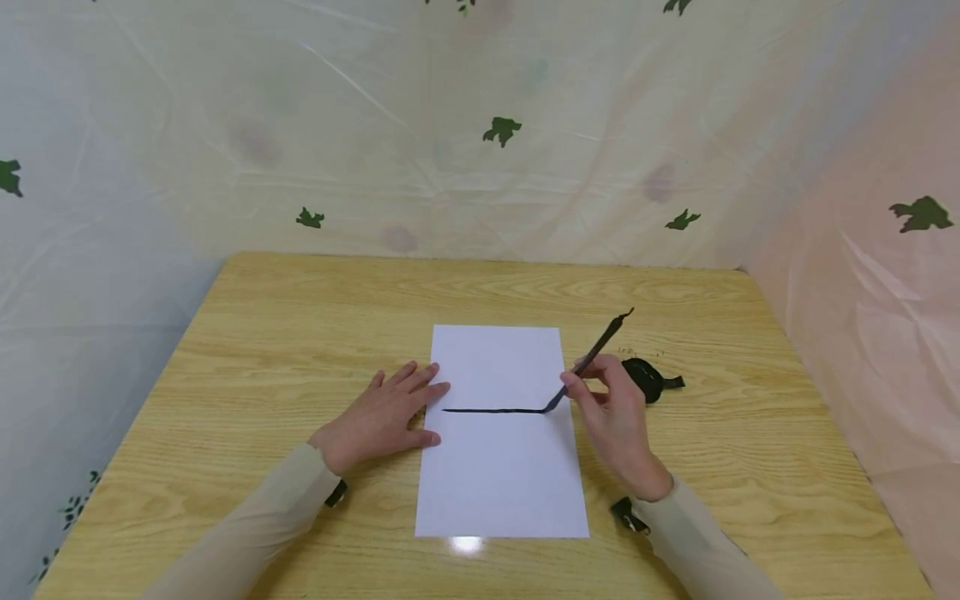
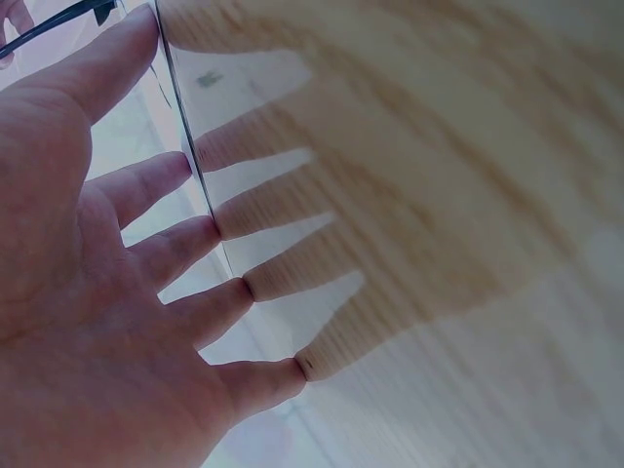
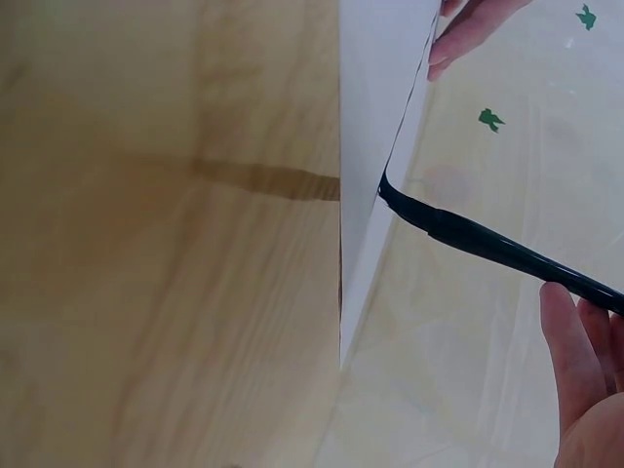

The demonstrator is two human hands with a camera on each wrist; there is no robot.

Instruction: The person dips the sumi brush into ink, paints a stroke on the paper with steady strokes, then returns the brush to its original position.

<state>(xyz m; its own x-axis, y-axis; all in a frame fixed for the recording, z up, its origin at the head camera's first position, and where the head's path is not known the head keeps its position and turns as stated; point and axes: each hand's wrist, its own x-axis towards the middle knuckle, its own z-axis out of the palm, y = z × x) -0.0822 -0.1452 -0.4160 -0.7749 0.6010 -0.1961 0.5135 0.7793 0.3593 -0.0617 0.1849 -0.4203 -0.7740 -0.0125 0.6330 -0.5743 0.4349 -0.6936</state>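
Observation:
A white sheet of paper (image 1: 497, 492) lies upright on the table. Across its middle runs a black ink line (image 1: 487, 410). My right hand (image 1: 617, 417) pinches a black ink brush (image 1: 597, 346) by its handle, slanted up to the right. In the right wrist view, the bent, dark bristles (image 3: 398, 202) press on the paper at the line's right end. My left hand (image 1: 382, 417) lies with fingers spread at the sheet's left edge, its fingertips on the paper. The left wrist view shows those fingers (image 2: 210, 322) straight against the surface.
Just right of my right hand sits a rounded black object (image 1: 643, 381) with a short tab, partly covered by the hand. Faint small marks show behind it. The wooden table (image 1: 300, 308) meets a pale curtain (image 1: 390, 125) with green leaf shapes at the back and sides.

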